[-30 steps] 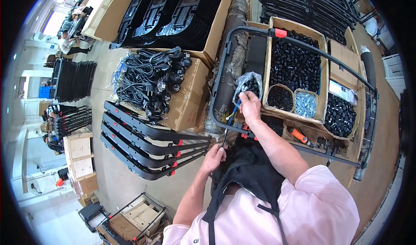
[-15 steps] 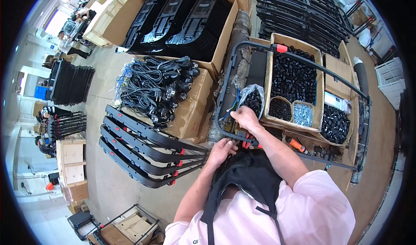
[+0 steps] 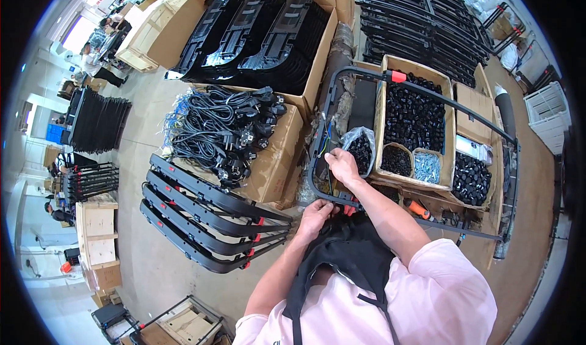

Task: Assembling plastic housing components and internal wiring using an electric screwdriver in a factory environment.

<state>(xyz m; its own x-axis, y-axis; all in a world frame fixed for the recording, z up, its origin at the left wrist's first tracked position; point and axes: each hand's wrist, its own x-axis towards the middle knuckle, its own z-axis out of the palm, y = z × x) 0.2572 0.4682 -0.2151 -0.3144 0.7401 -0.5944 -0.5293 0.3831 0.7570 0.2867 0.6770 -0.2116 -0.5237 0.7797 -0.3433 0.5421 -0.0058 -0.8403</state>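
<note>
A left hand [image 3: 318, 215] curls at the black frame's [image 3: 366, 71] near-left corner, its grip impossible to tell; coloured wires [image 3: 326, 139] lie along the frame's left side, seemingly unconnected, their cable [image 3: 330, 183] inside it, apparently pinched by a right hand [image 3: 343, 165]

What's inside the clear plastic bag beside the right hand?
The clear plastic bag holds many small black parts; the upper ones show. Anything deeper is covered by them, and the right hand partly hides the bag's lower left edge.
</note>
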